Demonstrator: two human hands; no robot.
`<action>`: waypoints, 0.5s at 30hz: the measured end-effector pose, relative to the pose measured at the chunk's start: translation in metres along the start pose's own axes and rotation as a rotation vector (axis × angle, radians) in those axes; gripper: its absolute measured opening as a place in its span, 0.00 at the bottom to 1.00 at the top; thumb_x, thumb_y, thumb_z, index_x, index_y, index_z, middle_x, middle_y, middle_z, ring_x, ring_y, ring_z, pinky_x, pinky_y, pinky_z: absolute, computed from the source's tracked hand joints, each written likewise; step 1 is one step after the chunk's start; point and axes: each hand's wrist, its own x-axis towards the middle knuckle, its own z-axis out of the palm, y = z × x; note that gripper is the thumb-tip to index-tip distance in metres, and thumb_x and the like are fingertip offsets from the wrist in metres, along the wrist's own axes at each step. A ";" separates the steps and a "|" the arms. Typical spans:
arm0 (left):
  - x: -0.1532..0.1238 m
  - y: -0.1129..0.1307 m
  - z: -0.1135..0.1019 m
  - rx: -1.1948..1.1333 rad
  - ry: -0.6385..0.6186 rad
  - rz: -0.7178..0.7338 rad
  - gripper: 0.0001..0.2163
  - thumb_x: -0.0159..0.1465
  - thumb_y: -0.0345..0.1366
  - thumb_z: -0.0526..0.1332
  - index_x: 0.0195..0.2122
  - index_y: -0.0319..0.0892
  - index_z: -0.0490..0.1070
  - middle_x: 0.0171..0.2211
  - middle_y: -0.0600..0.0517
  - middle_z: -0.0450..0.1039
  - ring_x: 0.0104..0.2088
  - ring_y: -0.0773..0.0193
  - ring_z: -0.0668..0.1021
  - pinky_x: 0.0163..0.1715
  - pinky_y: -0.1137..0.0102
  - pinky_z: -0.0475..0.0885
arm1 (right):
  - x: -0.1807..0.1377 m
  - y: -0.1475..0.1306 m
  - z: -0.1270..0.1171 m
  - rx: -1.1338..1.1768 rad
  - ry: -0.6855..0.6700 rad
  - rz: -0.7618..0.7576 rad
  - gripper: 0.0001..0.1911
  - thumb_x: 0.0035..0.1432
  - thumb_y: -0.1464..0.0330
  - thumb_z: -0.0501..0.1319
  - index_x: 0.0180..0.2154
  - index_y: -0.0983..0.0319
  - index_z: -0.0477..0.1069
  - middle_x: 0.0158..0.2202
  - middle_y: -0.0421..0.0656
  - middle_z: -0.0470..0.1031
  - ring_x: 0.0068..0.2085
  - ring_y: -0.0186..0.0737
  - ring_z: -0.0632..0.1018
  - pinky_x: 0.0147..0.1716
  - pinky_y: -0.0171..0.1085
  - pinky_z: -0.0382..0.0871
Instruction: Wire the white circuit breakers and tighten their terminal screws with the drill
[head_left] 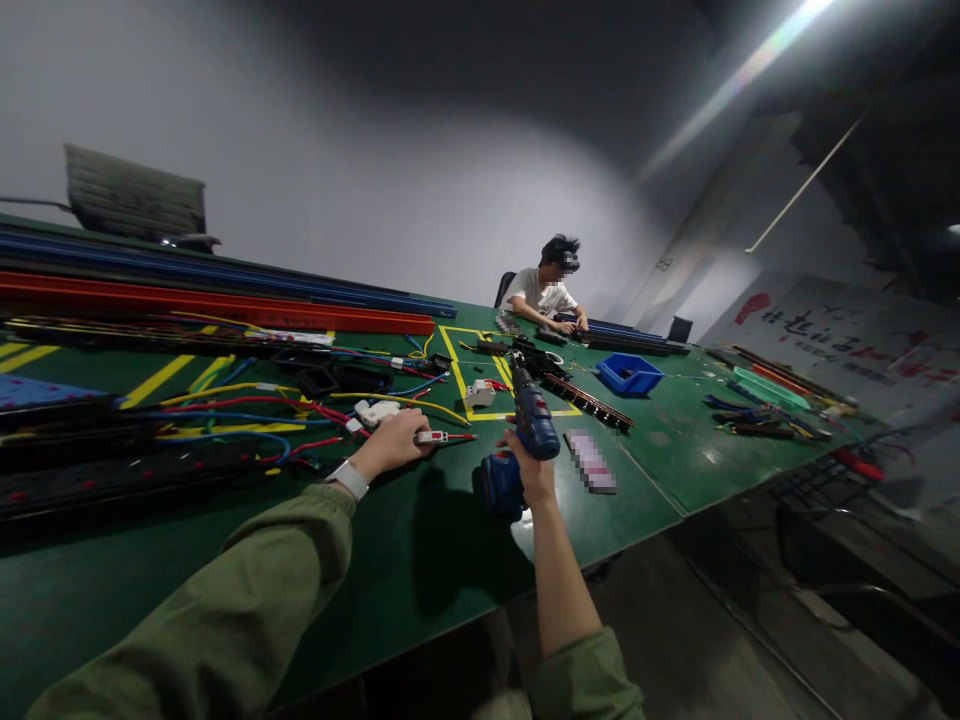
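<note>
My right hand [531, 468] is wrapped round the grip of a blue cordless drill [536, 420], held up over the table with its nose pointing away from me. My left hand [394, 446] is closed on a slim white piece with red marks [435, 437]; it looks like a small circuit breaker, and a thin red end sticks out to the right. Just behind those fingers lies another white breaker-like block [375, 412], partly covered. Red, blue and yellow wires [300, 402] run leftward from there. A white circuit breaker [480, 393] with red wires stands beyond both hands.
The green table [637, 520] bears yellow tape outlines. Black power strips [135, 475] and an orange rail [225, 300] lie left. To the right are a blurred phone-like slab [591, 460] and a blue bin [630, 373]. A person [546, 290] works across the table.
</note>
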 end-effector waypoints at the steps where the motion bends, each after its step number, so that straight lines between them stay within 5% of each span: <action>1: 0.002 -0.001 0.001 -0.014 -0.022 0.022 0.07 0.57 0.41 0.62 0.30 0.43 0.71 0.34 0.48 0.69 0.36 0.57 0.71 0.35 0.67 0.62 | 0.002 -0.001 -0.001 -0.003 -0.017 0.002 0.25 0.52 0.57 0.65 0.50 0.62 0.71 0.28 0.41 0.75 0.28 0.39 0.76 0.31 0.37 0.70; 5: 0.006 -0.003 0.001 -0.063 -0.095 0.077 0.08 0.58 0.35 0.60 0.37 0.42 0.71 0.38 0.48 0.70 0.38 0.58 0.71 0.37 0.67 0.64 | 0.005 -0.002 -0.003 -0.076 -0.044 0.033 0.21 0.52 0.56 0.64 0.44 0.62 0.73 0.22 0.38 0.71 0.24 0.36 0.73 0.29 0.36 0.68; 10: 0.008 -0.001 -0.006 -0.083 -0.241 0.203 0.27 0.57 0.28 0.57 0.59 0.51 0.65 0.50 0.49 0.71 0.44 0.58 0.70 0.47 0.67 0.64 | -0.005 -0.006 0.001 -0.123 0.040 0.101 0.20 0.52 0.55 0.64 0.41 0.62 0.71 0.21 0.37 0.70 0.22 0.36 0.71 0.28 0.36 0.68; 15: 0.014 -0.002 -0.008 -0.079 -0.363 0.145 0.31 0.54 0.26 0.57 0.60 0.53 0.67 0.41 0.50 0.72 0.40 0.60 0.73 0.44 0.70 0.67 | -0.025 -0.021 0.002 -0.154 -0.016 0.111 0.19 0.53 0.56 0.64 0.39 0.63 0.71 0.22 0.38 0.71 0.21 0.35 0.71 0.27 0.35 0.67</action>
